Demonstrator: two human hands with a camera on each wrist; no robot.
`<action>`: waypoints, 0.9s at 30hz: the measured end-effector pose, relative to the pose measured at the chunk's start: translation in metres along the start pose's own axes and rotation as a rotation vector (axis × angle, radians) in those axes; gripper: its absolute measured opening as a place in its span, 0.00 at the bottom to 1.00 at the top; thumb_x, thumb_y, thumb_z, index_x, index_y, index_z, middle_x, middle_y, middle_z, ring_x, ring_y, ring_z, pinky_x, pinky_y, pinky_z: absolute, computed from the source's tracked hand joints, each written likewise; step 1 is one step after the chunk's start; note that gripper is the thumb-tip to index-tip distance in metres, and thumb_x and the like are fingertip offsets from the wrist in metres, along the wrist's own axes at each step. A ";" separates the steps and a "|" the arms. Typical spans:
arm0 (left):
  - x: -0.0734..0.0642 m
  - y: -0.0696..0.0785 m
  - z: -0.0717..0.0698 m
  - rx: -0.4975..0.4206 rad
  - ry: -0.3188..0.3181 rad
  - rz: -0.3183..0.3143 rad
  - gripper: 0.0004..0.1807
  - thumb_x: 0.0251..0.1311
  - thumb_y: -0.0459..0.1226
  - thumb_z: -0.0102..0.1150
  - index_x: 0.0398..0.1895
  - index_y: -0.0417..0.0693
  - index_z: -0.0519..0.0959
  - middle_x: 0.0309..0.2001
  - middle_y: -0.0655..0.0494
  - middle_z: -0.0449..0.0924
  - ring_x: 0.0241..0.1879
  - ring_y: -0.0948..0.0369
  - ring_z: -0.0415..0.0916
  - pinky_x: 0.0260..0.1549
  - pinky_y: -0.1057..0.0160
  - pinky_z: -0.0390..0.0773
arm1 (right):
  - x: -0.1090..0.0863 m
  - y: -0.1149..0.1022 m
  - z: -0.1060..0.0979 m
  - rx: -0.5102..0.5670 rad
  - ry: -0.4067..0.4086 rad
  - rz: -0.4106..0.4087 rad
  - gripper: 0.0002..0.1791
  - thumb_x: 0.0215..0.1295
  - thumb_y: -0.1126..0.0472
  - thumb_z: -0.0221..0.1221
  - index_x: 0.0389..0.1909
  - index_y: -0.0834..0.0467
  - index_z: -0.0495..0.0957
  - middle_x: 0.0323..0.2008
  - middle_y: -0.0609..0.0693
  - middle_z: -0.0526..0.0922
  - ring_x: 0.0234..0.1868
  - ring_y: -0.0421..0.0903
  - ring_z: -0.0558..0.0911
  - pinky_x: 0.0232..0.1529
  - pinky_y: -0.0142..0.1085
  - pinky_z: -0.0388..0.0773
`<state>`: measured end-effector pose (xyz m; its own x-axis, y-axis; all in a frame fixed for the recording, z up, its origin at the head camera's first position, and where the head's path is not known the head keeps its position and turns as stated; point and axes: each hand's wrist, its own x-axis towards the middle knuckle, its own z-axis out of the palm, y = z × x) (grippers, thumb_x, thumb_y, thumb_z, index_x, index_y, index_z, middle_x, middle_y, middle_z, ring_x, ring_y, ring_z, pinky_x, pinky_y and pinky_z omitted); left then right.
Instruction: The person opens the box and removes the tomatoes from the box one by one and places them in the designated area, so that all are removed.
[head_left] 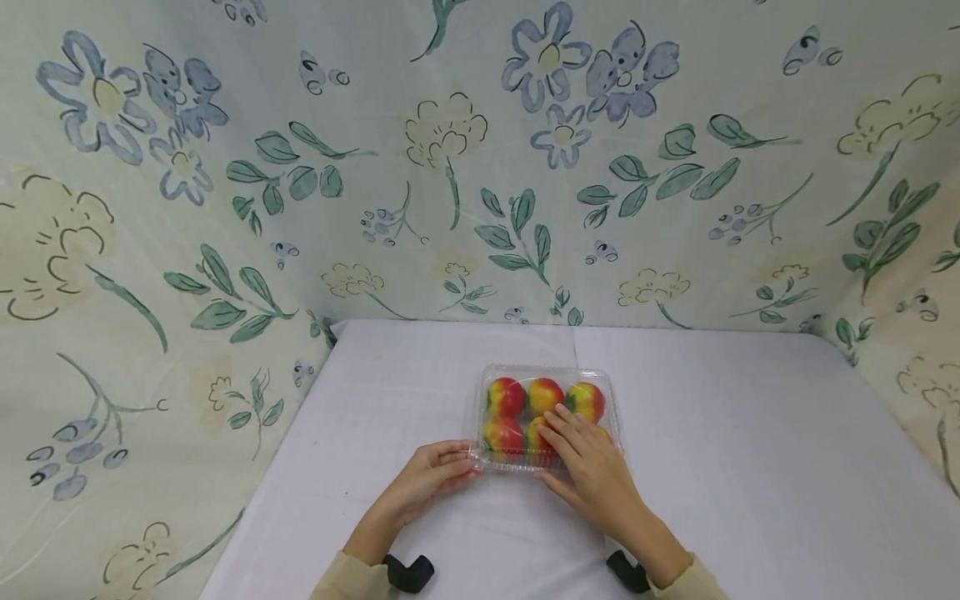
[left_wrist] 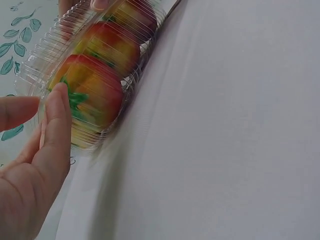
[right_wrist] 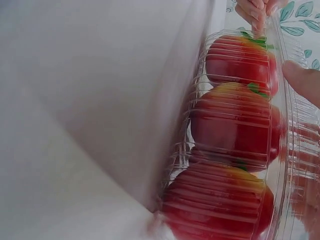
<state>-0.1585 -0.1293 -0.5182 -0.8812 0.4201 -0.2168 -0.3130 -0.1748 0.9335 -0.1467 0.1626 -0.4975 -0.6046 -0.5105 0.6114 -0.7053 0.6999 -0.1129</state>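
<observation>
A clear plastic clamshell box [head_left: 487, 375] sits on the white-covered table, its lid down. Inside lie several red-and-yellow fruits [head_left: 506, 397] in two rows; green leafy bits show on some of them through the ribbed wall. At the box's front left corner, my left hand [head_left: 426, 477] pinches the rim between thumb and fingers. My right hand [head_left: 592, 471] lies over the front right part of the lid, fingers stretched out across the top. Its thumb [right_wrist: 302, 80] touches the front rim. Some of the front-row fruits are partly hidden under this hand.
White cloth covers the table [head_left: 360, 375], whose back edge meets a hanging floral curtain [head_left: 450, 208]. More of the curtain hangs along the left and right sides. Black wrist-worn pieces [head_left: 411, 575] show near both wrists at the bottom.
</observation>
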 end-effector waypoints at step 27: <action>0.005 -0.005 0.001 -0.022 0.072 -0.003 0.22 0.65 0.26 0.58 0.59 0.19 0.69 0.42 0.49 0.84 0.43 0.60 0.83 0.49 0.63 0.81 | -0.002 0.002 0.004 -0.015 0.013 -0.050 0.36 0.55 0.46 0.72 0.59 0.63 0.78 0.60 0.60 0.78 0.61 0.56 0.77 0.58 0.54 0.75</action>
<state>-0.1607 -0.1254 -0.5239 -0.9031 0.3559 -0.2402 -0.3226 -0.1931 0.9266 -0.1483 0.1628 -0.5018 -0.5633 -0.5387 0.6265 -0.7290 0.6810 -0.0698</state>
